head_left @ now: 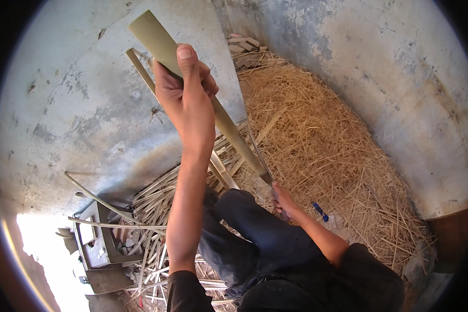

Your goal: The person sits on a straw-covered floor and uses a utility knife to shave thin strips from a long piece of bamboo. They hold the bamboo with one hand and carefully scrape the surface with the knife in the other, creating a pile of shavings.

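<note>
My left hand (186,86) is raised and closed round the wide upper part of a green bamboo strip (236,140), with the thumb lying along its face. The strip slants down to the right, toward my lap. At its lower end my right hand (283,202) is closed, with most of its fingers hidden. A long, thin, blade-like tool (257,153) points up from that hand, close beside the strip; its handle is out of sight. Behind my left hand shows a second, narrower bamboo strip (140,68).
A big heap of straw-coloured shavings (307,114) lies ahead and to the right. Many pale split strips (153,203) are piled at my left, beside a battered box-like frame (96,236). A small blue object (320,210) rests near my right forearm. Worn plaster walls (385,67) close in the space.
</note>
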`<control>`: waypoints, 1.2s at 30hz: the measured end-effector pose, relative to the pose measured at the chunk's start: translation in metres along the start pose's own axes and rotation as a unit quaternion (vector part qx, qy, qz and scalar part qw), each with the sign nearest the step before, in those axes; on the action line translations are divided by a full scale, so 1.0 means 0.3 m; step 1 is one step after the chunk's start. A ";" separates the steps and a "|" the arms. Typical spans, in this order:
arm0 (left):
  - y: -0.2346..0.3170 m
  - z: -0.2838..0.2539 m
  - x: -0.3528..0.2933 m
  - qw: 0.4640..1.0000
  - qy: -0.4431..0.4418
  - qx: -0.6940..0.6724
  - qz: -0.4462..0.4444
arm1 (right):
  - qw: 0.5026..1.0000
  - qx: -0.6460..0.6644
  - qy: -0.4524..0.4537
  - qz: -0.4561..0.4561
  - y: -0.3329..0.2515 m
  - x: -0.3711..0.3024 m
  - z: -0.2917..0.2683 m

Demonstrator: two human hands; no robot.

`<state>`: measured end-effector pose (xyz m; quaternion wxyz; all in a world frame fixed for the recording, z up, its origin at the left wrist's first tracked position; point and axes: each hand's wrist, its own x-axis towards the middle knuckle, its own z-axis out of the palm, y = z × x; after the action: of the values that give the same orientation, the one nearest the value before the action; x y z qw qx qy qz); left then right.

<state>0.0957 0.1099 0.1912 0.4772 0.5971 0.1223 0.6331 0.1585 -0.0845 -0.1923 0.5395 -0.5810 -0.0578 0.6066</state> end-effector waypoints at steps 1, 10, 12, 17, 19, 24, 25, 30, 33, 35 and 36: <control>0.009 -0.008 0.000 1.000 -0.013 -0.018 -0.012 | 0.999 -0.026 0.016 0.024 0.103 0.059 -0.097; 0.025 -0.201 0.001 0.984 -0.120 -0.115 -0.062 | 0.791 -0.574 0.207 -0.040 0.423 -0.012 -0.580; 0.046 -0.221 -0.019 0.981 -0.096 -0.154 -0.067 | 0.791 -0.586 0.175 -0.015 0.466 0.003 -0.692; 0.080 -0.264 -0.073 0.972 -0.131 -0.187 -0.053 | 0.788 -0.519 0.331 0.024 0.476 0.005 -0.754; 0.093 -0.288 -0.085 0.977 -0.135 -0.155 -0.055 | 0.757 -0.523 0.391 0.026 0.477 0.009 -0.760; 0.107 -0.325 -0.101 0.982 -0.107 -0.141 -0.067 | 0.749 -0.563 0.345 0.064 0.631 0.091 -0.966; 0.111 -0.322 -0.104 0.982 -0.109 -0.143 -0.060 | 0.764 -0.554 0.327 0.044 0.646 0.097 -0.970; 0.122 -0.310 -0.128 0.976 -0.131 -0.168 -0.045 | 0.761 -0.501 0.406 0.063 0.695 0.131 -0.929; 0.130 -0.265 -0.126 0.973 -0.178 -0.142 -0.043 | 0.751 -0.537 0.377 0.081 0.650 0.102 -0.839; 0.123 -0.266 -0.123 0.974 -0.162 -0.150 -0.041 | 0.710 -0.599 0.362 0.085 0.706 0.162 -0.936; 0.124 -0.261 -0.123 0.976 -0.157 -0.147 -0.039 | 0.724 -0.581 0.358 0.100 0.705 0.170 -0.943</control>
<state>0.0042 0.0956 0.1745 0.5977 0.6070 -0.0253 0.5232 0.2644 -0.2922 -0.4626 0.0130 -0.9571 -0.1433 0.2515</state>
